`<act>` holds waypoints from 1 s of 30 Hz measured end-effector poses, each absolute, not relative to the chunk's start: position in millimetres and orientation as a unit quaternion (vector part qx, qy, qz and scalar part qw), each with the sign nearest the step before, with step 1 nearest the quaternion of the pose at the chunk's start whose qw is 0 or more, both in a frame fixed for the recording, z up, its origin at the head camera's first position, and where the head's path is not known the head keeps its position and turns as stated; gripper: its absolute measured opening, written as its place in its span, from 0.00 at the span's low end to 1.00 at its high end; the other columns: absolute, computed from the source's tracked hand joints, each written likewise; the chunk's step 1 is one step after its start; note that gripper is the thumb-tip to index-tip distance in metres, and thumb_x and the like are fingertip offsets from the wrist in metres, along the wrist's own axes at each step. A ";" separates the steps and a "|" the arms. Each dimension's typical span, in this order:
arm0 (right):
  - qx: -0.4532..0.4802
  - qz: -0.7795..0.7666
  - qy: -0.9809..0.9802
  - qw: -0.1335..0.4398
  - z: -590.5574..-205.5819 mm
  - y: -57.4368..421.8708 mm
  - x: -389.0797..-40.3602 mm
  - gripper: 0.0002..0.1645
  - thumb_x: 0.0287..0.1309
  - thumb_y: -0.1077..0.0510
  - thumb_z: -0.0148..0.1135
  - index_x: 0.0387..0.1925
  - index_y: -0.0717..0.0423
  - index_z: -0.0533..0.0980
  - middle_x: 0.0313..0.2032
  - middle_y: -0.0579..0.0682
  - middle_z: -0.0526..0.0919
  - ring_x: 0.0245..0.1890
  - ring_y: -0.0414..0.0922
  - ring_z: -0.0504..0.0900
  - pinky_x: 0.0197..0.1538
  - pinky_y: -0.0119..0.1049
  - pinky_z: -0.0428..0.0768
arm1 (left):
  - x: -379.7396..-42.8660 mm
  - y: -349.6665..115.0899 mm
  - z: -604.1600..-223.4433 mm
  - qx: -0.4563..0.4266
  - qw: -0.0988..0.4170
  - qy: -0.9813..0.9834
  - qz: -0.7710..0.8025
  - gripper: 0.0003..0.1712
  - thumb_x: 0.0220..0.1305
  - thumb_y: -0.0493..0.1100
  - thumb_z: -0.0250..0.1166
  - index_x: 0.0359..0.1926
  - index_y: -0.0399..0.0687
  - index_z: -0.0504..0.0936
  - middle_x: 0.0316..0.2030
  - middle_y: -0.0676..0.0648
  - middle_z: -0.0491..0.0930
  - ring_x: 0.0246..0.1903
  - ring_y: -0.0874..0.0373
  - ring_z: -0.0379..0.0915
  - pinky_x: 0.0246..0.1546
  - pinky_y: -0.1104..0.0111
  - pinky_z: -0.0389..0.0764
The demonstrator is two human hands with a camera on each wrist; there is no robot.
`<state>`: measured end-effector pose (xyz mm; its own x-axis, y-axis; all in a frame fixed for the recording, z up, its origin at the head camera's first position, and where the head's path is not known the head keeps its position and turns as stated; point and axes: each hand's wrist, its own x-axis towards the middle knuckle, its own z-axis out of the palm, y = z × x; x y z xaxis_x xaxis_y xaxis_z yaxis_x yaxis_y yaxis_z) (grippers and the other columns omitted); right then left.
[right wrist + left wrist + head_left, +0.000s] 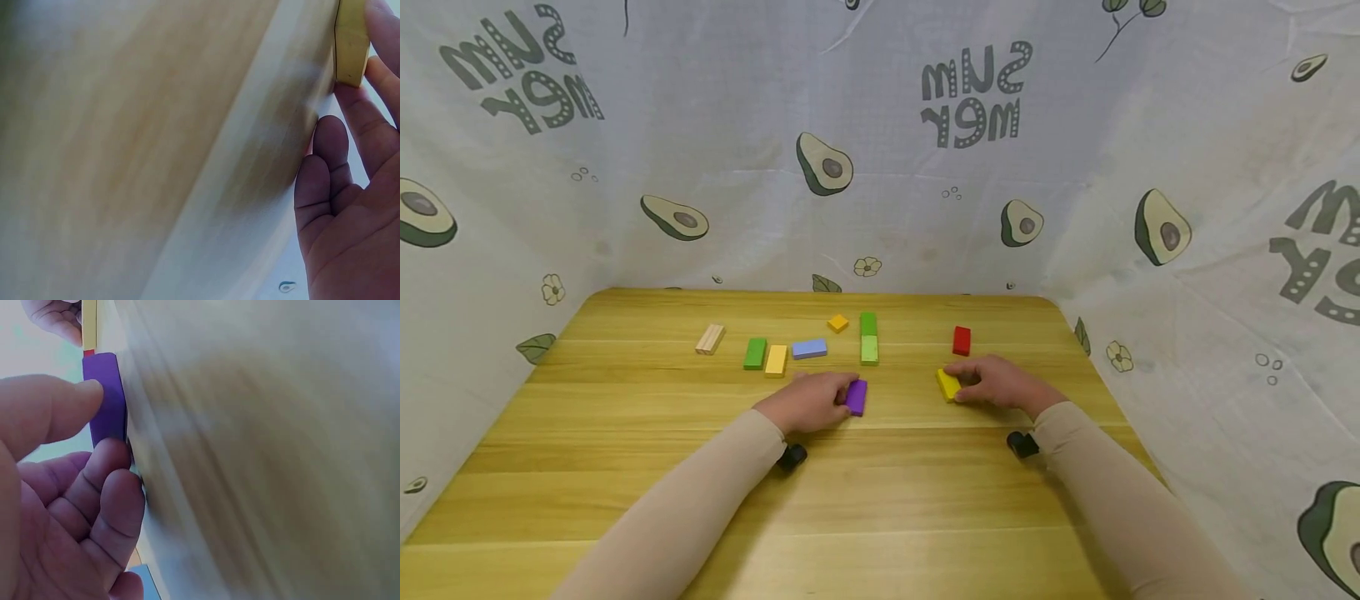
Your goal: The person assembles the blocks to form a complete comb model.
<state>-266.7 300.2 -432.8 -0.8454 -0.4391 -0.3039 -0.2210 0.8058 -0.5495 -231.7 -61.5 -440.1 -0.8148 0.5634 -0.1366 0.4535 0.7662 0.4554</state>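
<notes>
Near the middle of the table (880, 500), my left hand (811, 402) pinches a purple block (856, 398) between thumb and fingers. In the left wrist view the thumb lies over the broad face of the purple block (105, 403) and a fingertip is at its end. To the right, my right hand (996, 385) holds a yellow block (948, 385) by its two ends, with the block low over the wood. The right wrist view shows part of the yellow block (352, 53) at the top edge, fingers beside it. A red block (962, 341) lies just beyond the right hand.
Two green blocks (868, 338) lie end to end behind the purple one. Further left are a blue block (809, 348), an orange block (777, 361), a green block (755, 353) and plain wooden pieces (710, 339). A small orange piece (838, 322) lies behind. Patterned cloth (880, 225) encloses the table.
</notes>
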 end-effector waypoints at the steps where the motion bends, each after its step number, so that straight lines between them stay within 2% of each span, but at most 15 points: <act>1: -0.176 -0.257 0.926 0.214 -432.6 300.1 -266.5 0.36 0.68 0.52 0.71 0.73 0.56 0.73 0.70 0.61 0.78 0.60 0.53 0.81 0.68 0.56 0.77 | -231.9 -60.0 -439.9 0.271 0.133 0.931 0.207 0.33 0.74 0.48 0.66 0.75 0.45 0.71 0.29 0.55 0.75 0.36 0.59 0.73 0.48 0.59 0.63; 7: -0.185 -0.259 0.925 0.210 -433.2 300.4 -266.2 0.36 0.68 0.52 0.71 0.73 0.58 0.73 0.69 0.62 0.78 0.60 0.54 0.81 0.67 0.57 0.77 | -235.1 -51.7 -440.4 0.258 0.130 0.932 0.219 0.28 0.74 0.50 0.67 0.71 0.49 0.76 0.27 0.54 0.73 0.33 0.58 0.72 0.46 0.59 0.62; 13: -0.189 -0.265 0.923 0.207 -434.4 301.0 -266.8 0.35 0.68 0.52 0.70 0.72 0.59 0.74 0.68 0.62 0.79 0.62 0.57 0.82 0.67 0.57 0.77 | -237.7 -46.6 -441.4 0.257 0.119 0.935 0.214 0.34 0.73 0.52 0.68 0.75 0.50 0.73 0.29 0.55 0.76 0.35 0.58 0.73 0.48 0.58 0.63; 20: -0.187 -0.264 0.923 0.210 -434.7 300.5 -267.2 0.36 0.68 0.52 0.71 0.73 0.58 0.73 0.69 0.62 0.78 0.63 0.58 0.81 0.68 0.57 0.77 | -240.7 -43.8 -443.2 0.236 0.120 0.938 0.223 0.34 0.73 0.53 0.69 0.76 0.54 0.73 0.33 0.56 0.78 0.37 0.58 0.73 0.48 0.57 0.62; 30: -0.189 -0.263 0.923 0.205 -434.6 300.6 -266.5 0.35 0.68 0.52 0.70 0.73 0.58 0.73 0.69 0.62 0.78 0.64 0.58 0.81 0.68 0.57 0.77 | -243.8 -40.2 -444.7 0.221 0.114 0.943 0.221 0.35 0.73 0.55 0.68 0.77 0.55 0.72 0.37 0.55 0.79 0.43 0.57 0.74 0.49 0.57 0.63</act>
